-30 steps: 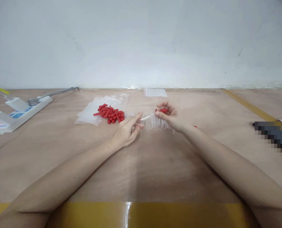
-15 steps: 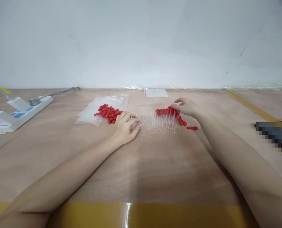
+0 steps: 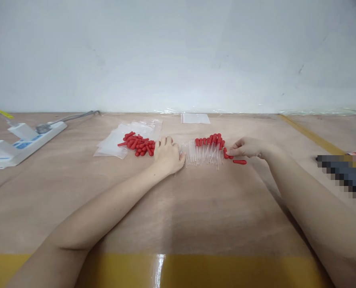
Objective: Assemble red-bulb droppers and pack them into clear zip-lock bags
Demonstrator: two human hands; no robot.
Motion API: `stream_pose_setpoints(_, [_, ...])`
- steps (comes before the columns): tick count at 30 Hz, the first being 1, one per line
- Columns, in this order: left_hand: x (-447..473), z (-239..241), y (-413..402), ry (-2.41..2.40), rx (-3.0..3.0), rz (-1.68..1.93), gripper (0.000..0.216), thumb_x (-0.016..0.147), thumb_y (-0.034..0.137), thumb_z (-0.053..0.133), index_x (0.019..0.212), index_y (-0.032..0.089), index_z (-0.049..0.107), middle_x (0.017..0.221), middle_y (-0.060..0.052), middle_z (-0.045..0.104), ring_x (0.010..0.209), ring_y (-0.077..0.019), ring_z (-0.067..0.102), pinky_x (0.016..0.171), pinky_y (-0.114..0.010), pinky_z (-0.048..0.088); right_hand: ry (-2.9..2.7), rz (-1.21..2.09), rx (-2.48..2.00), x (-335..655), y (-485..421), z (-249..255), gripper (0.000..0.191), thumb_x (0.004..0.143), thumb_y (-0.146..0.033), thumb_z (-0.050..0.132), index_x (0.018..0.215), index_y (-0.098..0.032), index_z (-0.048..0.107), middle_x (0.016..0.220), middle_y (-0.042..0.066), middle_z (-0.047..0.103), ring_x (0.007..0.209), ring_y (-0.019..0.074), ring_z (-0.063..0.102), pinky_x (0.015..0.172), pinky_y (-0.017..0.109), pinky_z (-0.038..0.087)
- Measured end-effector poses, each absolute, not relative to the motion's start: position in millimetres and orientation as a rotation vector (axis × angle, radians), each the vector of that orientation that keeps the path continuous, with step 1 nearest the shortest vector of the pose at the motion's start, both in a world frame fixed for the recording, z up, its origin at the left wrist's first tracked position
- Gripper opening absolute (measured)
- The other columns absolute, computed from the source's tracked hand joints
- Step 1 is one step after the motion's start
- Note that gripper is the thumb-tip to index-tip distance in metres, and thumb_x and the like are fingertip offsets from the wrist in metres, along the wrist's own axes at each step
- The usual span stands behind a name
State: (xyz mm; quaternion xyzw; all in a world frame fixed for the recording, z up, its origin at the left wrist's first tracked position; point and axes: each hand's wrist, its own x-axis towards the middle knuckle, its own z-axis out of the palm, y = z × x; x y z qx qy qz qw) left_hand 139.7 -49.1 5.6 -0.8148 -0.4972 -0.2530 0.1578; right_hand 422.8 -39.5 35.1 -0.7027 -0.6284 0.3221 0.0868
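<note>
My left hand (image 3: 169,155) rests with curled fingers over the left end of a row of clear glass dropper tubes (image 3: 193,154). Its fingertips are hidden, so what it grips is not visible. To the right, my right hand (image 3: 246,148) pinches at a loose red rubber dropper bulb (image 3: 226,153) lying beside the row. Several droppers in the row carry red bulbs (image 3: 208,141) on their far ends. One more red bulb (image 3: 240,162) lies just in front of my right hand.
Left of my left hand, a heap of red bulbs (image 3: 139,143) lies partly on clear zip bags (image 3: 109,142). Another zip bag (image 3: 195,118) is near the wall. A white power strip (image 3: 40,140) with plugs sits at the far left. A dark, blurred-out object (image 3: 344,176) lies at right.
My right hand has moved down and right from the bulbed ends of the droppers to the loose bulbs. My left hand has shifted slightly right, its fingers now more curled.
</note>
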Motion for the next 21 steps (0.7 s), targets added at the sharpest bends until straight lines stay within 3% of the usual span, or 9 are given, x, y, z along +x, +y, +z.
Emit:
stream_pose_setpoints(12, [139,-15,-30,-1.406,-2.230,-0.767,0.025,0.064,0.033,0.058,0.053,0.012,0.059,0.069,-0.015,0.053,0.079,-0.0322,0.047,0.066,-0.049,0.039,-1.712,0.970,-2.127,411,-38,40,0.019,0.050,-0.031,0.073,0.050,-0.018,0.060,0.057,0.006,0.061,0.045,0.0108,0.043,0.036,0.023,0.023])
stream_pose_setpoints(16, [140,-7,-33,-1.590,-2.285,-0.606,0.028,0.070,0.033,0.053,0.058,0.009,0.061,0.077,-0.018,0.055,0.084,-0.0339,0.047,0.070,-0.050,0.039,-1.797,0.862,-2.155,412,-40,46,0.016,0.051,-0.032,0.071,0.055,-0.019,0.064,0.061,0.006,0.063,0.050,0.0142,0.049,0.038,0.025,0.030])
stream_pose_setpoints(21, [138,24,-44,-1.789,-2.378,-0.427,0.030,0.079,0.028,0.042,0.072,0.007,0.062,0.092,-0.018,0.052,0.095,-0.0325,0.045,0.079,-0.046,0.039,-1.856,0.750,-2.134,413,-47,57,0.011,0.057,-0.031,0.067,0.060,-0.020,0.066,0.067,0.004,0.064,0.064,0.0189,0.056,0.053,0.028,0.042])
